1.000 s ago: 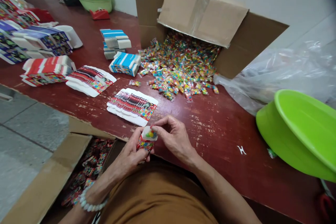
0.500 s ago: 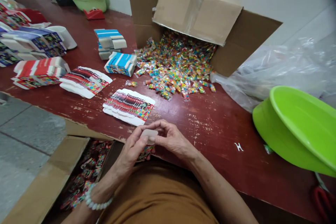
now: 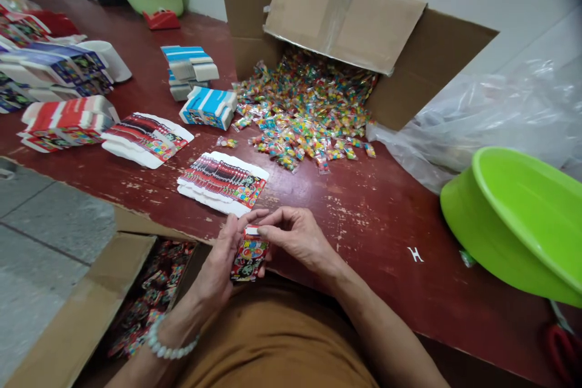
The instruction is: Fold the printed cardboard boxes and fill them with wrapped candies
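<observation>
Over the table's front edge, my left hand (image 3: 221,264) holds a small red printed candy box (image 3: 250,256), its colourful front turned up to me. The thumb and fingers of my right hand (image 3: 302,237) pinch at the white flap on the box's top end. Just beyond my hands lies a fanned stack of flat red cartons (image 3: 222,180). Farther off, many small clear packets of coloured candy (image 3: 313,115) spill from a tipped cardboard box (image 3: 345,15). Whatever is inside the candy box is hidden.
Below the table edge at left stands an open carton (image 3: 86,309) of red printed boxes. Bundled blue cartons (image 3: 208,107), bundled red cartons (image 3: 68,123) and another fanned stack (image 3: 148,138) lie left. A green basin (image 3: 468,212) and red-handled scissors (image 3: 561,342) are right.
The candy box has tilted so its printed front shows, and its white top flap has been folded down. My right fingers have shifted slightly on the flap end.
</observation>
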### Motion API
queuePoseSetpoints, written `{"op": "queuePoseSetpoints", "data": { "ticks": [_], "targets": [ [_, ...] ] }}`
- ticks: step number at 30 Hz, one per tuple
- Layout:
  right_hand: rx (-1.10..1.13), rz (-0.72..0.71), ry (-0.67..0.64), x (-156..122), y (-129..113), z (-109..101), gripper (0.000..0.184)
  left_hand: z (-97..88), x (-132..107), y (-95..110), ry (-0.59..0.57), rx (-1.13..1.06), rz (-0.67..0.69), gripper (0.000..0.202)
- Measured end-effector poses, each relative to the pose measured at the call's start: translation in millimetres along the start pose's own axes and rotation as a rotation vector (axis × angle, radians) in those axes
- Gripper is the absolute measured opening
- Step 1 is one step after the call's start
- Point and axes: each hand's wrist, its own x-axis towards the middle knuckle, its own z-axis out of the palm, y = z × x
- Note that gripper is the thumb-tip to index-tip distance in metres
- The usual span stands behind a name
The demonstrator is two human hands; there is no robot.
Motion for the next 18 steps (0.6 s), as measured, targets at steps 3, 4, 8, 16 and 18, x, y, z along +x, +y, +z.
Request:
{"op": "queuePoseSetpoints", "data": {
  "ticks": [3,4,8,16,18],
  "targets": [
    [-0.101,-0.15,-0.024,1,-3,-3,0.018,-1.6,0,0,-0.008,0.0,-0.026,0.079],
    [-0.154,-0.231,-0.044,1,-3,-5,0.018,-2.4,0,0,0.004,-0.01,-0.032,0.075],
    [-0.391,-0.466,-0.138,-3,-2,-11,0.014,-4.2,1,-1,0.084,-0.063,-0.063,0.05],
    [-0.537,-0.548,-0.204,12,20,1,0.009,-23.2,-4,0,0.189,-0.003,0.014,0.047],
    [-0.587,-0.488,-0.132,33,20,-2,0.014,-52.2,-16,4,0.26,0.133,0.07,0.052]
  ]
}}
